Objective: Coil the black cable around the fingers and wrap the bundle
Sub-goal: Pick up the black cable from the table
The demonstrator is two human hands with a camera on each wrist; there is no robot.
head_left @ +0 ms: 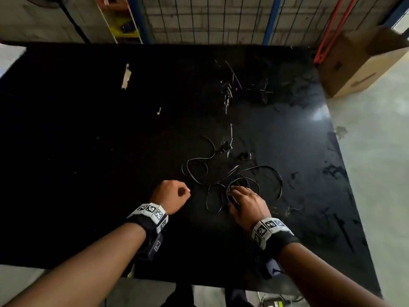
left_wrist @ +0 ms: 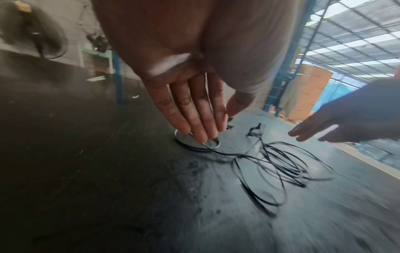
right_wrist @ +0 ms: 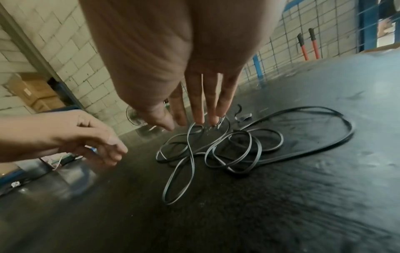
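A thin black cable point(head_left: 265, 166) lies in a loose tangle of loops on the black table point(head_left: 88, 129), right of centre. Its plug ends point(head_left: 228, 147) rest just beyond the tangle. My right hand point(head_left: 245, 201) reaches over the near side of the tangle. Its straight fingers point(right_wrist: 199, 106) point down and their tips touch the cable point(right_wrist: 255, 147). My left hand point(head_left: 172, 196) hovers to the left and holds nothing. Its fingers point(left_wrist: 199, 119) point down at a small outlying loop point(left_wrist: 195, 144); whether they touch it I cannot tell.
A cardboard box point(head_left: 358, 65) and a red-handled tool point(head_left: 332, 29) stand off the table's far right corner. A wire mesh wall point(head_left: 210, 18) runs behind. Pale tape scraps point(head_left: 126, 76) and scratches mark the tabletop. The table's right edge point(head_left: 340, 151) is close to the tangle.
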